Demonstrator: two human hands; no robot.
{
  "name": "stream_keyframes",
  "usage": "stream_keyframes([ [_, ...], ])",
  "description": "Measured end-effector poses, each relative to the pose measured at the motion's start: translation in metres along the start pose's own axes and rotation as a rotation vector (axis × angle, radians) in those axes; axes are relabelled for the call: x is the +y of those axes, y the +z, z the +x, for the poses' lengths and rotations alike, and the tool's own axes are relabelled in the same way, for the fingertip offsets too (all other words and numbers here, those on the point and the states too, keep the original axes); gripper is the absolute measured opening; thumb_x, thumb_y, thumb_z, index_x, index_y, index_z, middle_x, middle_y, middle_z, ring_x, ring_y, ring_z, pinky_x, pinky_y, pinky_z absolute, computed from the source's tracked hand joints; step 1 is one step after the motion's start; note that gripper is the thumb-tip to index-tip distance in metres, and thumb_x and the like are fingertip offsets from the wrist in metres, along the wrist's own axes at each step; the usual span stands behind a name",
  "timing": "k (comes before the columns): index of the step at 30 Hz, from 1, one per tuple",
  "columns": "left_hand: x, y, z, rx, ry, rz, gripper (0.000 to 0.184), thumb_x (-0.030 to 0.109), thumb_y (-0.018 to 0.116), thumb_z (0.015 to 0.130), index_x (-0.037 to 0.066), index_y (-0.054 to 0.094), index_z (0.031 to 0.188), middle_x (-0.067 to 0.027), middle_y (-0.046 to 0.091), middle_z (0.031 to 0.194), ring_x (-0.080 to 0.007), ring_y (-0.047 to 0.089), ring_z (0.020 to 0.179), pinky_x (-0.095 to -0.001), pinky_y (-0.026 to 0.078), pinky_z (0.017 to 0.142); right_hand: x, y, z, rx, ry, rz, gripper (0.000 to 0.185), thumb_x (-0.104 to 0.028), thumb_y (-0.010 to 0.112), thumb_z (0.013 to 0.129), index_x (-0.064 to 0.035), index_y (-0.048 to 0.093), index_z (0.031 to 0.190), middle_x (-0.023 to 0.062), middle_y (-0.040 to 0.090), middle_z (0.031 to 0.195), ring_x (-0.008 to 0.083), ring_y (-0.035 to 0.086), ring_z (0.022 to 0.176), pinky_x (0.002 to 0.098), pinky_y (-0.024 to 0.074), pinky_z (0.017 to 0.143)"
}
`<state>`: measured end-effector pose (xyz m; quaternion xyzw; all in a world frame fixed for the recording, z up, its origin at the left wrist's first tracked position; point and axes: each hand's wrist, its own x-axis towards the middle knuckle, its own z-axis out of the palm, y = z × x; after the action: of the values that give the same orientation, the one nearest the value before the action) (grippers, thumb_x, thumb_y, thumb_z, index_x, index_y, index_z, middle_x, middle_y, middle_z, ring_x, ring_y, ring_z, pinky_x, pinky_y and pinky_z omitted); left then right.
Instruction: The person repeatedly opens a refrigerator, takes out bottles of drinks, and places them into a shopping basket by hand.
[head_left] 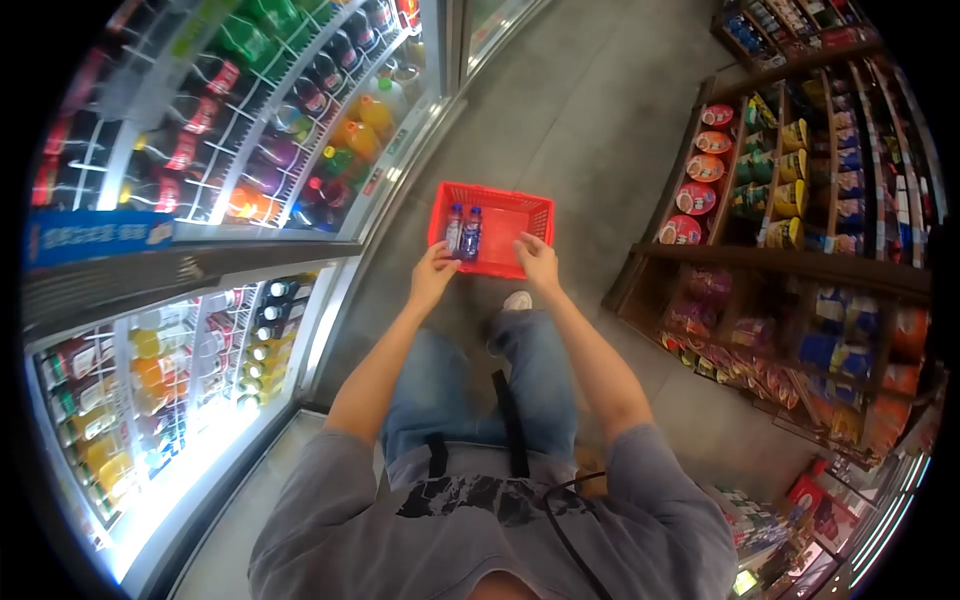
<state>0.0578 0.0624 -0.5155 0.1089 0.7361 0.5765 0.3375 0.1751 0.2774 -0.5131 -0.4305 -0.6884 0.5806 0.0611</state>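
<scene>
Centre: one basket, ahead of our legs, floor beyond it. In the basket's left half we count two bottles, side by side. At its near left corner, our left hand; at its right side, our right hand. To our left: drinks cooler, stock on racks. To our right: shelving, tubs nearest the aisle, packets behind them.

A shop: drink fridges and snack shelves show.
</scene>
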Motion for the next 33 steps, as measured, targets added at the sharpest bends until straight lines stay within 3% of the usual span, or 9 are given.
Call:
stream_keyframes([
  [8,-0.197,0.078,0.096,0.097,-0.123,0.120,0.063,0.018,0.078,0.078,-0.001,0.052,0.133,-0.0175,0.067,0.113,-0.0226,0.067,0.098,-0.0342,0.053,0.088,0.169,0.055,0.102,0.016,0.081,-0.072,0.052,-0.031,0.071,0.088,0.0019,0.060,0.127,0.0156,0.070,0.112,0.0172,0.068,0.095,0.0296,0.0547,0.080],
  [10,-0.228,0.091,0.113,0.106,-0.161,0.162,0.063,0.017,0.077,0.079,-0.002,0.051,0.133,-0.0182,0.066,0.115,-0.0230,0.067,0.098,-0.0346,0.053,0.087,0.194,0.066,0.123,0.027,0.120,-0.104,0.057,-0.037,0.072,0.084,0.0016,0.061,0.126,0.0216,0.066,0.118,0.0283,0.064,0.112,0.0357,0.0492,0.096],
  [14,-0.286,0.110,0.159,0.107,-0.163,0.186,0.062,0.020,0.076,0.079,-0.001,0.052,0.132,-0.0199,0.067,0.112,-0.0261,0.068,0.098,-0.0369,0.053,0.087,0.241,0.089,0.169,0.097,0.074,-0.193,0.056,-0.036,0.072,0.084,0.0021,0.063,0.123,0.0225,0.067,0.116,0.0297,0.065,0.111,0.0362,0.0492,0.095],
  [17,-0.328,0.120,0.192,0.108,-0.148,0.376,0.058,0.025,0.077,0.076,-0.002,0.058,0.124,-0.0217,0.069,0.106,-0.0321,0.068,0.097,-0.0403,0.052,0.087,0.297,0.105,0.208,0.108,0.112,-0.134,0.056,-0.037,0.073,0.084,0.0017,0.063,0.123,0.0217,0.068,0.113,0.0292,0.066,0.108,0.0366,0.0505,0.093],
  [19,-0.340,0.127,0.212,0.044,-0.233,0.632,0.054,0.031,0.079,0.073,-0.001,0.063,0.113,-0.0228,0.070,0.100,-0.0373,0.067,0.097,-0.0436,0.052,0.086,0.328,0.115,0.228,0.090,0.163,-0.143,0.053,-0.032,0.072,0.088,0.0033,0.060,0.126,0.0138,0.070,0.110,0.0156,0.068,0.085,0.0290,0.0557,0.068],
  [22,-0.384,0.138,0.245,0.011,-0.395,0.640,0.051,0.035,0.080,0.071,-0.001,0.066,0.105,-0.0231,0.070,0.099,-0.0387,0.067,0.096,-0.0449,0.053,0.085,0.381,0.134,0.258,0.109,0.147,-0.007,0.054,-0.029,0.072,0.088,0.0045,0.057,0.128,0.0139,0.069,0.109,0.0160,0.068,0.083,0.0289,0.0554,0.065],
  [26,-0.397,0.145,0.266,0.014,-0.366,0.802,0.052,0.039,0.081,0.070,-0.002,0.069,0.100,-0.0251,0.069,0.100,-0.0370,0.068,0.097,-0.0436,0.054,0.085,0.355,0.143,0.245,0.015,0.230,0.326,0.060,-0.026,0.073,0.089,0.0055,0.050,0.135,0.0170,0.063,0.123,0.0183,0.065,0.098,0.0284,0.0540,0.075],
  [29,-0.416,0.148,0.277,-0.013,-0.381,0.751,0.052,0.038,0.082,0.070,-0.002,0.069,0.100,-0.0256,0.069,0.101,-0.0359,0.068,0.098,-0.0427,0.054,0.085,0.377,0.150,0.251,-0.023,0.122,0.269,0.063,-0.023,0.072,0.090,0.0062,0.045,0.139,0.0192,0.057,0.132,0.0204,0.061,0.108,0.0288,0.0517,0.085],
  [33,-0.425,0.150,0.282,-0.041,-0.366,0.817,0.055,0.039,0.083,0.070,-0.004,0.069,0.101,-0.0257,0.068,0.106,-0.0360,0.067,0.102,-0.0426,0.054,0.087,0.384,0.156,0.243,-0.038,0.179,0.306,0.063,-0.021,0.071,0.090,0.0072,0.043,0.139,0.0215,0.054,0.136,0.0237,0.058,0.116,0.0311,0.0491,0.094],
])
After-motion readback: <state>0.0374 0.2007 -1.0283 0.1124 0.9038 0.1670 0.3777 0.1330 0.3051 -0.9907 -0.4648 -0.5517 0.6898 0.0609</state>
